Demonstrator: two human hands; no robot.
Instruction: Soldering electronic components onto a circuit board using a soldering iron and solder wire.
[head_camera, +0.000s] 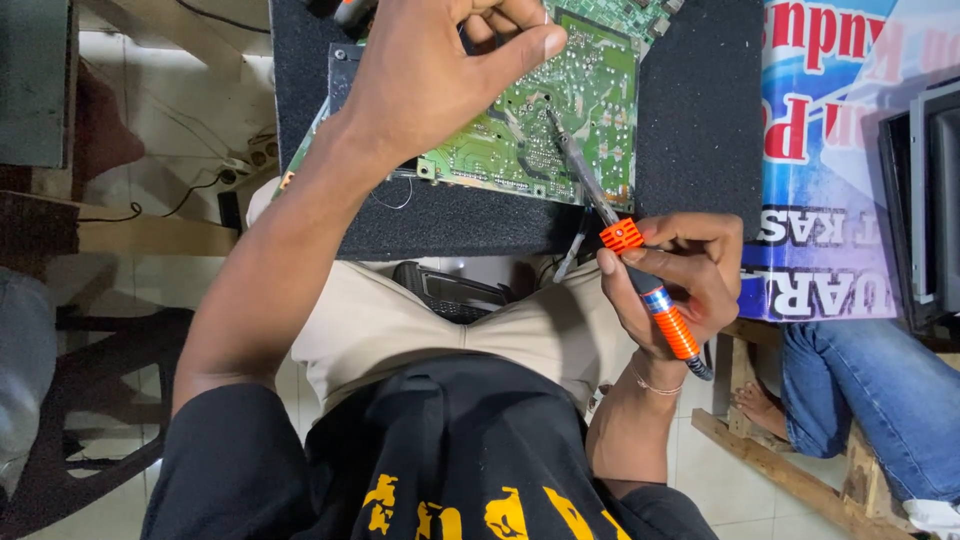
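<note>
Green circuit board (560, 110) — flat, rectangular, densely soldered — is lying on a dark foam mat (690, 130) covering the counter; left hand (440, 70) is resting on the board, fingers curled, grip on nothing I can tell; right hand (680, 280) is grasping an orange-and-black soldering iron (625, 240), its metal tip touching the board.

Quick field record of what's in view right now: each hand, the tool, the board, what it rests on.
left hand: resting on the circuit board, fingers curled over its upper part
right hand: holding the soldering iron by its orange grip
soldering iron: tip angled onto the board's solder side
circuit board: green, lying flat
black mat: under the board
nearby: a person's leg in jeans
</note>
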